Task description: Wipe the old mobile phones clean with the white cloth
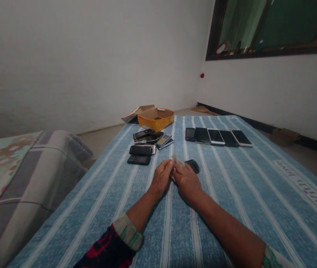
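Your hands meet at the centre of a blue-and-white striped cotton bedsheet (225, 223), over a crumpled scrap of clear plastic (176, 160). Your left hand (161, 178) and right hand (186, 182) are both closed in a tight pinch, with the fingers curled inward. The plastic appears caught between them, but your fingers hide much of it, so you cannot tell how much of its hold falls to each hand. Something this thin and soft likely calls for fingertips rather than a full palm, which may be why your hands work so close together.

Just beyond your right hand, a rounded black handset (192, 166) lies on the sheet, its near edge hidden behind your fingers. Farther up, five slim rectangular smartphones (215, 136) lie side by side in a tidy row, an arrangement that keeps each one separate and easy to see. To their left, a looser cluster of older keypad phones (143, 134) and a black keypad phone (138, 160) forms a distinct group, apparently set apart by type. At the far end of the sheet sits an open orange cardboard box (155, 119), with its brown lid (137, 113) propped beside it. A second bed with a patterned cover (16, 175) runs along your left.
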Demonstrator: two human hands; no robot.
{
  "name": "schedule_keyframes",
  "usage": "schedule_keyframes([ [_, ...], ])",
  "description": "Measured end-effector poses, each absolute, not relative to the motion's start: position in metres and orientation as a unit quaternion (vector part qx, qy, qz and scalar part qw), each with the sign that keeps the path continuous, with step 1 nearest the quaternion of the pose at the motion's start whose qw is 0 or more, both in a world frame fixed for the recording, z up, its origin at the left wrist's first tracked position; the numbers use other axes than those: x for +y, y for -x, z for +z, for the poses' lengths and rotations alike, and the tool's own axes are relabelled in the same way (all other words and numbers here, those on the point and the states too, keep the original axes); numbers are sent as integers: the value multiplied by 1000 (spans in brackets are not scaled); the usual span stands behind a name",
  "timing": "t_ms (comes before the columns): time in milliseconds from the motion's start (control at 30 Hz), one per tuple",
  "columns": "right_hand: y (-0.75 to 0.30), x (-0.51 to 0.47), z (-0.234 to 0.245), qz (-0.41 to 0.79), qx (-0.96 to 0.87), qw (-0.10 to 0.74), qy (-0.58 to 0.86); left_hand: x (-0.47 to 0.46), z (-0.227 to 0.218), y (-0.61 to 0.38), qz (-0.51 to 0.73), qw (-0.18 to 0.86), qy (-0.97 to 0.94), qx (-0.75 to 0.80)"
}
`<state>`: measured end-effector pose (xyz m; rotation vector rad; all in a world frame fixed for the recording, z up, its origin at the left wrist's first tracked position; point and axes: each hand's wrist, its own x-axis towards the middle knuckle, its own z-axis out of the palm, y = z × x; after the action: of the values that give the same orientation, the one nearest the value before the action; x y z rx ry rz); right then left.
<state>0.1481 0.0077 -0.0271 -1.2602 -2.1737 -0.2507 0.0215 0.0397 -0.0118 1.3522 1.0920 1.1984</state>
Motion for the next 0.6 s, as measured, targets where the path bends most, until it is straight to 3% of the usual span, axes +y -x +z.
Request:
schedule_keyframes([
  [400, -152, 8, -25, -99, -813, 293, 493, 36, -7, -23, 481, 529, -542, 442],
  [600, -147, 6, -25, -109, -824, 295, 471, 38, -10, -21, 485, 488, -574, 445],
])
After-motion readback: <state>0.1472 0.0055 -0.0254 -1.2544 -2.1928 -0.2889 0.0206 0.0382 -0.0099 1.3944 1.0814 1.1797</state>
